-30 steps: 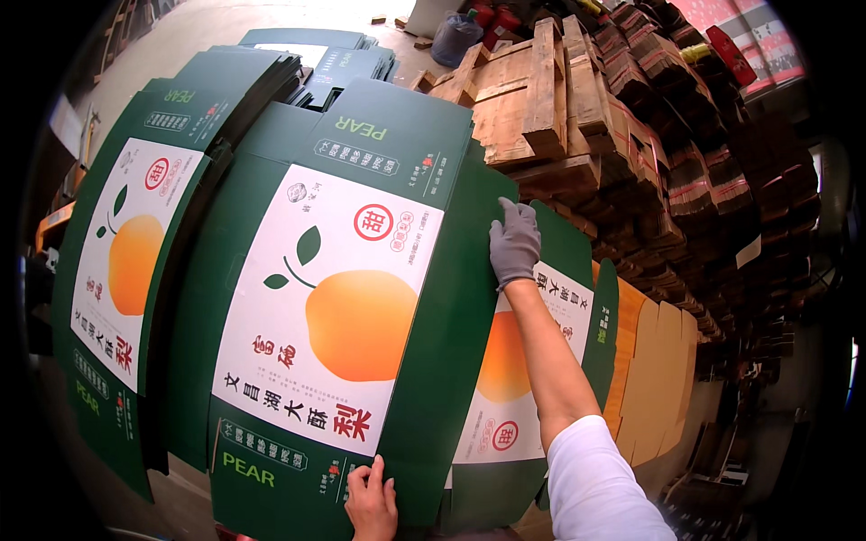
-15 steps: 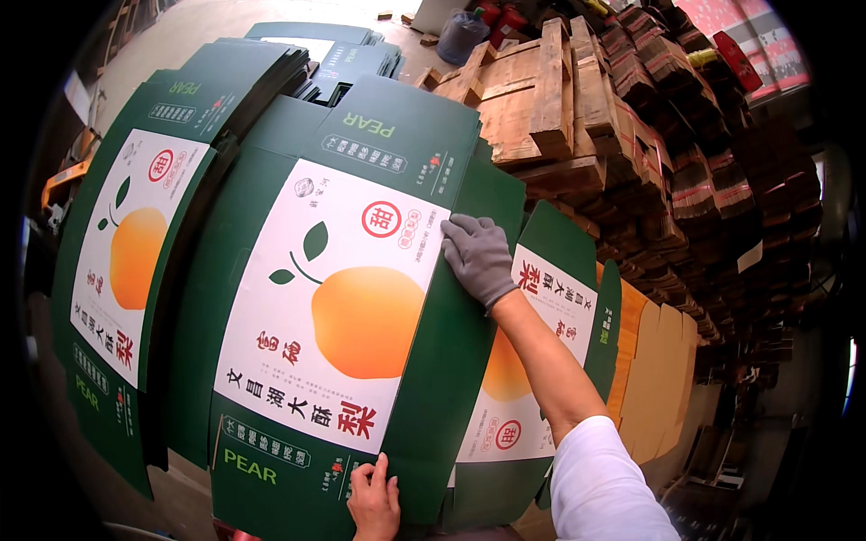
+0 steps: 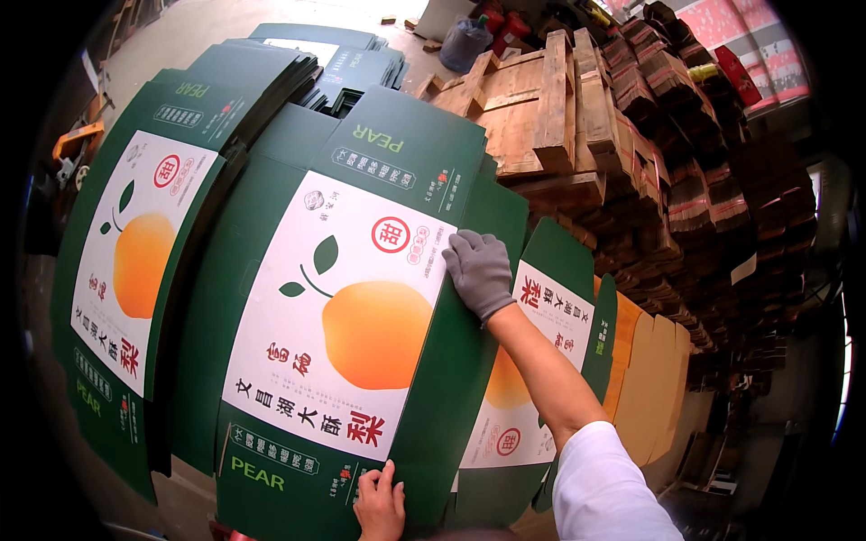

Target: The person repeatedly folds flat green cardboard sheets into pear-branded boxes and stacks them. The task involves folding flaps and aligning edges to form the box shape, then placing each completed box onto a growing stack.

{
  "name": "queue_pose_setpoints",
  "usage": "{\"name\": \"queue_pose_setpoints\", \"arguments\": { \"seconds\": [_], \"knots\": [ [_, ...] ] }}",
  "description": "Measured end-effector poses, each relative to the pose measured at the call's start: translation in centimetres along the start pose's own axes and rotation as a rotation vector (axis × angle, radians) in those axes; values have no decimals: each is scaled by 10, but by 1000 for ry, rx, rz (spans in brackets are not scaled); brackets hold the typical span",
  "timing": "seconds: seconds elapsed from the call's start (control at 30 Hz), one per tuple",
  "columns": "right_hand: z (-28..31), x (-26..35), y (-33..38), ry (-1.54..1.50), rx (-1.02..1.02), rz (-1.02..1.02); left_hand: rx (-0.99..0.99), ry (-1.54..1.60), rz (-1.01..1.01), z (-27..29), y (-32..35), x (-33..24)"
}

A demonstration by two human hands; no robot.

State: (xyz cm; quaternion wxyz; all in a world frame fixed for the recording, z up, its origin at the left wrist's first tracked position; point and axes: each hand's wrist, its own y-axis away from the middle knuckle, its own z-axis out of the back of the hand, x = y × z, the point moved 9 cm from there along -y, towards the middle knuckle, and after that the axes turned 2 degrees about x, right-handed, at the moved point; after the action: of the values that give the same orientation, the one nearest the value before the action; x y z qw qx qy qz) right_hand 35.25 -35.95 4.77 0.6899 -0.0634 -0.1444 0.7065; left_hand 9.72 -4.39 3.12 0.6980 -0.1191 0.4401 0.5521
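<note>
**Green carton (image 3: 350,311) has its long axis near-to-far**

It lies left of the wooden pallet (image 3: 510,108), far end toward it, the printed pear (image 3: 377,335) stem pointing away. Left hand (image 3: 381,503) and gloved right hand (image 3: 478,273) rest on top, each grip unclosed.

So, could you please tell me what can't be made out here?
Head view: lower edge cuts off the forearm behind the left hand.
Head view: grey glove hides skin of the right hand.
Head view: the right forearm hides part of the right cardboard.
Head view: fine print on the middle cardboard, too small.
</note>
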Motion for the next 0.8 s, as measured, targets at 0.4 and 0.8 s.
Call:
{"name": "queue_pose_setpoints", "arguments": {
  "seconds": [0.4, 0.8],
  "knots": [
    [-49, -43, -69, 99, -36, -211, 9, -16, 4, 0, 1, -1],
    [-40, 66, 15, 41, 72, -103, -75, -9, -89, -1, 3, 7]
  ]
}}
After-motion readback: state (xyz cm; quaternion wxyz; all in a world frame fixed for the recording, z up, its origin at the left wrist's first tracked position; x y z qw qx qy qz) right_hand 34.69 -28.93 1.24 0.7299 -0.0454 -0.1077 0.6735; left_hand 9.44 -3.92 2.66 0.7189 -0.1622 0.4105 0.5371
